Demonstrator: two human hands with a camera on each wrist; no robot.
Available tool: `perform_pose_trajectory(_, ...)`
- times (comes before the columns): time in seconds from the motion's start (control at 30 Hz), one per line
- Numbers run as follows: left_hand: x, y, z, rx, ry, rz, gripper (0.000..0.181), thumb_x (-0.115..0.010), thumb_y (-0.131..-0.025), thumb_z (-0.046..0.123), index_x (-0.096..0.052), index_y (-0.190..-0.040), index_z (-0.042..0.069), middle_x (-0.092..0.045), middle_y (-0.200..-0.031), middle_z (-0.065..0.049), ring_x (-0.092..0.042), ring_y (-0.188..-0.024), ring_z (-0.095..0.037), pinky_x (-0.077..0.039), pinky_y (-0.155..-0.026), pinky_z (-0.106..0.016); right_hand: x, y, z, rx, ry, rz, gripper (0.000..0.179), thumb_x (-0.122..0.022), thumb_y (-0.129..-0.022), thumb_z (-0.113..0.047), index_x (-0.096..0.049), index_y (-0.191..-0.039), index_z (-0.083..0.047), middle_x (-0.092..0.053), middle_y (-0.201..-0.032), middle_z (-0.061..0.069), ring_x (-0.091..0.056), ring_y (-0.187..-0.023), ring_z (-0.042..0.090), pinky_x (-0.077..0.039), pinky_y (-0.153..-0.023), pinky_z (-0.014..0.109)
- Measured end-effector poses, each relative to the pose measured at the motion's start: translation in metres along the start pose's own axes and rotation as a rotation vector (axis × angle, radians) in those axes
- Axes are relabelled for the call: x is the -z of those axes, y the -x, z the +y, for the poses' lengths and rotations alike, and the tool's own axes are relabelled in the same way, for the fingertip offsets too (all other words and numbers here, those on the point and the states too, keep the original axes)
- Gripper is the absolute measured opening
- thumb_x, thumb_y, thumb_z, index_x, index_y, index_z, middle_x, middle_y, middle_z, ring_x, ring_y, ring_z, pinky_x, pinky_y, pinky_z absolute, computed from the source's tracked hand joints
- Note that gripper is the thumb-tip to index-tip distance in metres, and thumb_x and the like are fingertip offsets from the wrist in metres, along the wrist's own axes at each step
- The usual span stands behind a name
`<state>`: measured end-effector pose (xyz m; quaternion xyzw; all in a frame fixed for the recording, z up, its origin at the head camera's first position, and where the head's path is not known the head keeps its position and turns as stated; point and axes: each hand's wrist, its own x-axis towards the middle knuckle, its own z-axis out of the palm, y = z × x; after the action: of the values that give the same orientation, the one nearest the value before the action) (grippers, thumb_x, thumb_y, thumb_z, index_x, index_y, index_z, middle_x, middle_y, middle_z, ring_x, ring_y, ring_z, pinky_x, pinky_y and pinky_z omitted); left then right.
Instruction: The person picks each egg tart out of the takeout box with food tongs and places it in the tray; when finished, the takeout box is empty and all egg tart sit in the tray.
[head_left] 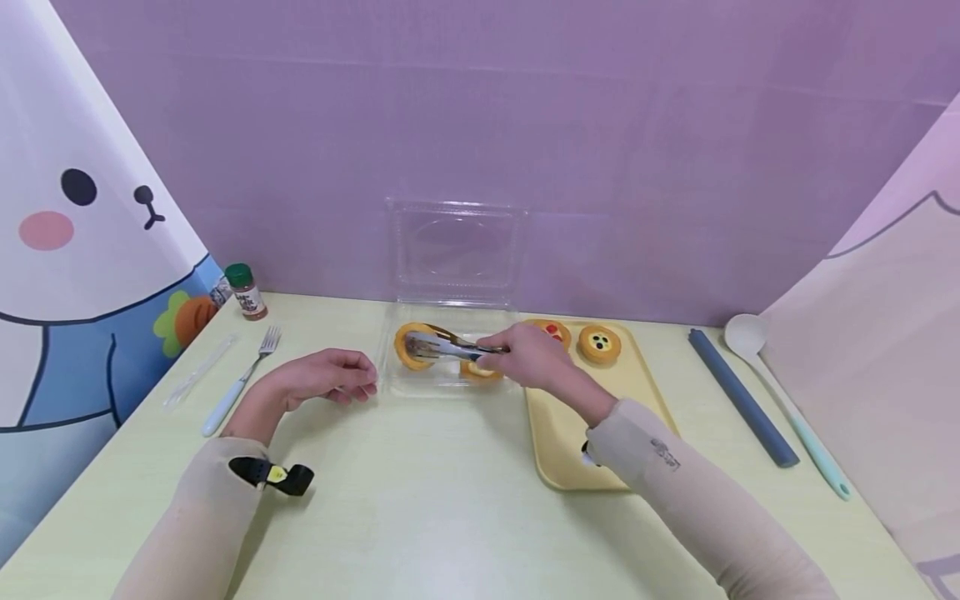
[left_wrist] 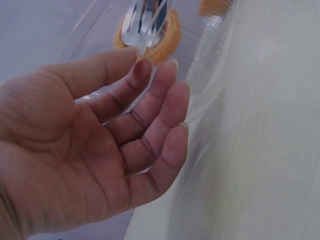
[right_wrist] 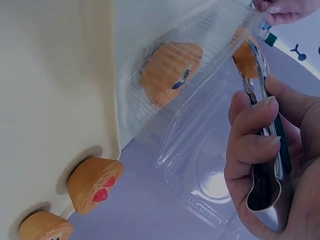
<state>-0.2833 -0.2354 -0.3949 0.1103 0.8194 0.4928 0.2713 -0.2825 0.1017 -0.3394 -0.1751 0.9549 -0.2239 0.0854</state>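
My right hand point(head_left: 528, 354) grips metal tongs point(right_wrist: 272, 165). Their tips clasp an egg tart point(head_left: 405, 354) at the left side of a clear plastic container point(head_left: 390, 383), whose lid point(head_left: 461, 250) stands raised behind. A second tart point(right_wrist: 170, 72) sits in the container, partly hidden by the right hand in the head view. With thumb and index finger, my left hand point(head_left: 322, 377) pinches the container's left rim; its other fingers are loosely bent, as the left wrist view shows.
Right of the container lies a yellow tray point(head_left: 577, 450) with a red-topped tart point(head_left: 553, 331) and a dark-dotted tart point(head_left: 600, 343). Further right are a blue-grey bar point(head_left: 742, 396) and a ladle point(head_left: 787, 404). A fork point(head_left: 243, 379), clear packet point(head_left: 198, 372) and green-capped jar point(head_left: 246, 292) are left.
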Motion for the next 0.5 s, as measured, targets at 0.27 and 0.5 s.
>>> perform_pose_trajectory(0.27, 0.000, 0.000, 0.000, 0.006, -0.002, 0.003, 0.034, -0.058, -0.102, 0.026, -0.058, -0.120, -0.002, -0.068, -0.111, -0.012, -0.064, -0.100, -0.021, -0.052, -0.087, -0.034, 0.009, 0.017, 0.012, -0.008, -0.077, 0.035, 0.038, -0.069, -0.094, -0.037, -0.068, -0.131, -0.028, -0.058, -0.072, -0.002, -0.046, -0.046, 0.010, -0.035, -0.044, 0.025)
perform_pose_trajectory(0.5, 0.002, -0.001, -0.002, 0.012, -0.015, 0.006, 0.035, -0.058, -0.102, 0.027, -0.058, -0.120, -0.003, -0.068, -0.111, -0.012, -0.064, -0.102, -0.022, -0.052, -0.088, -0.034, 0.015, 0.027, 0.023, -0.004, -0.118, 0.052, 0.039, -0.070, -0.094, -0.034, -0.068, -0.131, -0.023, -0.060, -0.076, 0.001, -0.048, -0.046, 0.011, -0.040, -0.044, 0.027)
